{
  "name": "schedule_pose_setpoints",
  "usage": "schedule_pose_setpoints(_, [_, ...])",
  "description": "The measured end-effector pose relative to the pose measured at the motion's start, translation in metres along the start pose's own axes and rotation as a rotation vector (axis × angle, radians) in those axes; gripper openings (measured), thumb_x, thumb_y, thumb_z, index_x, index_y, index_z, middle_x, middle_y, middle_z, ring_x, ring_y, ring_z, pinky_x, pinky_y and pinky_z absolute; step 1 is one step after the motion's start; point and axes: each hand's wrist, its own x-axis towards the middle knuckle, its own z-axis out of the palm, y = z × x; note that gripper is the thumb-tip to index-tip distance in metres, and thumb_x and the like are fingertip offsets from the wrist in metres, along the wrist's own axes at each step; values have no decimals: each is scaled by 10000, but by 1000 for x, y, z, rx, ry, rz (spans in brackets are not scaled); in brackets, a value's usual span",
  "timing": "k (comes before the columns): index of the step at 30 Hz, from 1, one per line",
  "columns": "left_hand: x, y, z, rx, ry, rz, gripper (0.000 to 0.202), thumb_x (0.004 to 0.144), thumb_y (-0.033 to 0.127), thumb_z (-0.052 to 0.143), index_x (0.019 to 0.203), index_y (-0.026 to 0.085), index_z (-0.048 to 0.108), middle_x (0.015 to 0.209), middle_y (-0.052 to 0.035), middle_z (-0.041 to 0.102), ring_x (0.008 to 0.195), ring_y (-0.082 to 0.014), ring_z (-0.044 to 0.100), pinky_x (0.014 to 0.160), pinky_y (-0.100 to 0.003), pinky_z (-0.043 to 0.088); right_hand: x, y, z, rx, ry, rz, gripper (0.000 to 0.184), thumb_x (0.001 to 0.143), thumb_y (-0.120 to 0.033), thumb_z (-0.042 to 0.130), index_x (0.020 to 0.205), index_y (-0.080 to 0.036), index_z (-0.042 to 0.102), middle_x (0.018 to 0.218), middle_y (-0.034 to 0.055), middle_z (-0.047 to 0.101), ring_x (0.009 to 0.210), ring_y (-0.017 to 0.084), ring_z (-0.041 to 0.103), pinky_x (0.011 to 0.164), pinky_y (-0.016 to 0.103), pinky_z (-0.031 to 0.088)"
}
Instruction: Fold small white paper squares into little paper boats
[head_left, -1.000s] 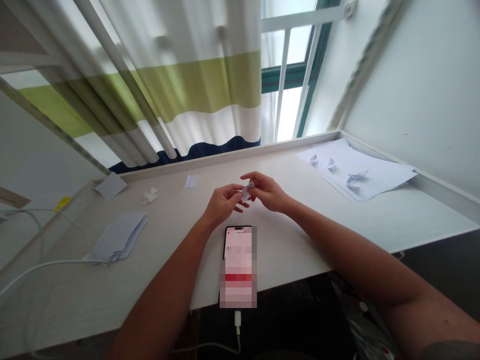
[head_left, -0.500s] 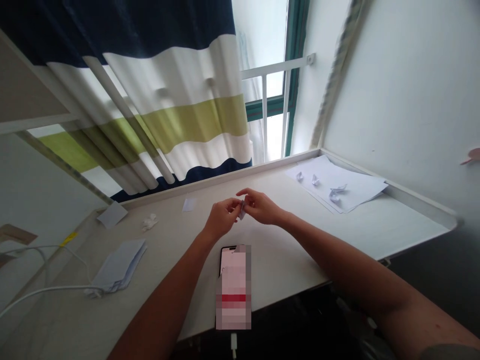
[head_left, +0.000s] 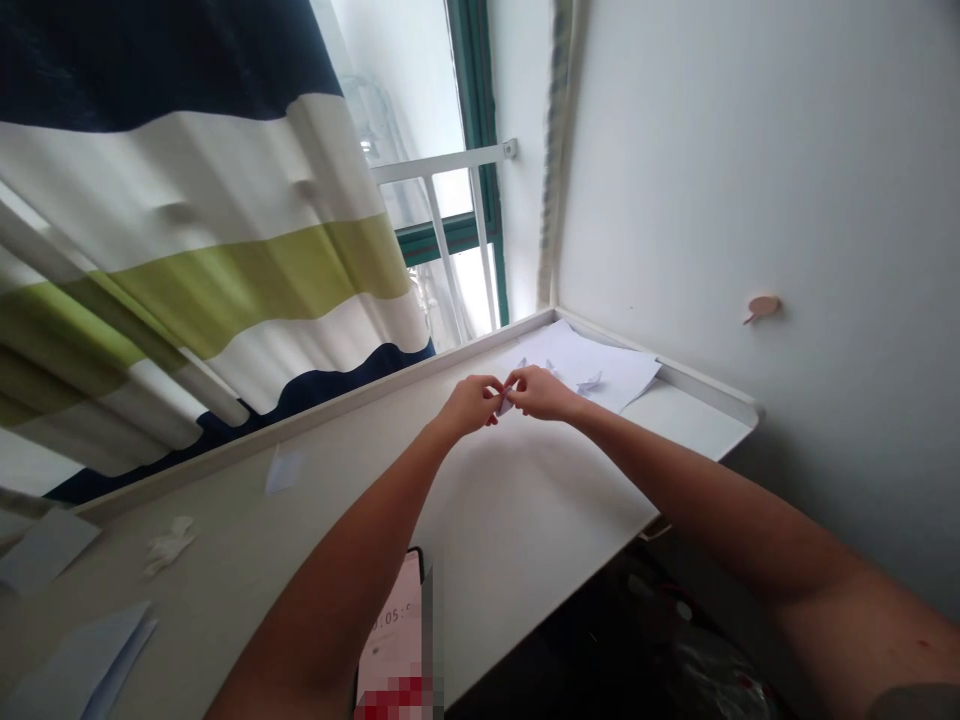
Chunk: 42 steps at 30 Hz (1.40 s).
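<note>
Between the fingertips of both hands is a small folded piece of white paper, mostly covered by the fingers. My left hand pinches its left side. From the right, my right hand grips it with thumb and forefinger. Both hands are raised over the white desk. Just beyond my right hand, small folded paper pieces rest on flat white sheets; my hand partly hides some of them.
A phone lies by my left forearm. Leftward are a small paper sheet, crumpled tissue, a stack of paper and another sheet. A raised rim edges the desk below the curtain.
The view has swung to the right. Both hands, still pinching the folded paper, have moved right, closer to the sheets with the folded pieces.
</note>
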Motion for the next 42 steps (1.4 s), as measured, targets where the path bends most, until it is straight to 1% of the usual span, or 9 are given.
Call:
schedule_pose_setpoints(6, [76, 13, 22, -22, -96, 53, 48, 868, 197, 762, 885, 167, 728, 702, -62, 755, 608, -209, 749, 553, -280, 564, 22, 32, -53, -147, 36, 69, 99, 894, -100, 695, 865, -118, 788, 818, 106, 799, 670, 178, 714, 543, 236, 479])
schedule_pose_setpoints(12, [119, 14, 43, 292, -93, 110, 42, 868, 141, 710, 868, 180, 722, 692, -39, 733, 569, -187, 698, 588, -286, 526, 58, 58, -68, -340, -1, 113, 87, 840, -93, 740, 808, -127, 813, 866, 129, 831, 807, 228, 752, 642, 262, 488])
schedule_pose_setpoints(16, [132, 9, 54, 401, -70, 104, 64, 868, 138, 701, 897, 188, 727, 860, -93, 771, 806, -254, 744, 705, -319, 534, 75, 68, -63, -413, -47, 138, 47, 814, -107, 777, 805, -129, 817, 879, 153, 831, 838, 273, 763, 685, 299, 497])
schedule_pose_setpoints(20, [137, 6, 58, 463, -50, 99, 125, 899, 210, 707, 1019, 184, 727, 1068, -157, 777, 1055, -338, 715, 815, -373, 525, 81, 68, -55, -479, -59, 173, 131, 830, -143, 812, 959, -119, 821, 980, 188, 830, 902, 304, 775, 714, 313, 510])
schedule_pose_setpoints(26, [115, 9, 35, 452, 6, 76, 78, 953, 232, 646, 1013, 201, 686, 1082, -127, 776, 989, -280, 708, 759, -338, 494, 76, 51, -53, -567, 65, 223, 295, 888, -128, 741, 1180, -115, 776, 1219, 236, 783, 1081, 355, 760, 827, 363, 548])
schedule_pose_setpoints(30, [56, -6, -6, 286, 98, 40, 101, 957, 206, 631, 857, 209, 622, 865, -77, 760, 789, -223, 693, 685, -316, 460, 60, 25, -44, -552, 75, 141, 178, 908, -171, 727, 1067, -140, 800, 1137, 194, 802, 1021, 333, 757, 829, 372, 548])
schedule_pose_setpoints(34, [-50, -49, -58, 134, 290, -33, 133, 950, 202, 645, 828, 215, 595, 727, -19, 714, 661, -177, 652, 639, -293, 437, 46, -25, -1, -488, 68, -128, 126, 914, -187, 699, 977, -174, 808, 959, 126, 789, 940, 296, 739, 799, 366, 547])
schedule_pose_setpoints(39, [-235, -123, -112, 78, 729, -211, 105, 948, 209, 634, 853, 223, 593, 727, 7, 696, 690, -169, 682, 692, -285, 492, 19, -140, 118, -359, -303, -513, 162, 939, -222, 689, 1026, -178, 818, 773, 51, 756, 729, 219, 706, 734, 338, 520])
schedule_pose_setpoints(42, [-346, -157, -127, 194, 933, -315, 8, 942, 217, 647, 934, 219, 645, 947, -53, 776, 919, -217, 744, 860, -341, 567, -17, -218, 209, -300, -524, -787, 189, 969, -219, 688, 1099, -181, 820, 917, 67, 816, 853, 229, 758, 815, 327, 546])
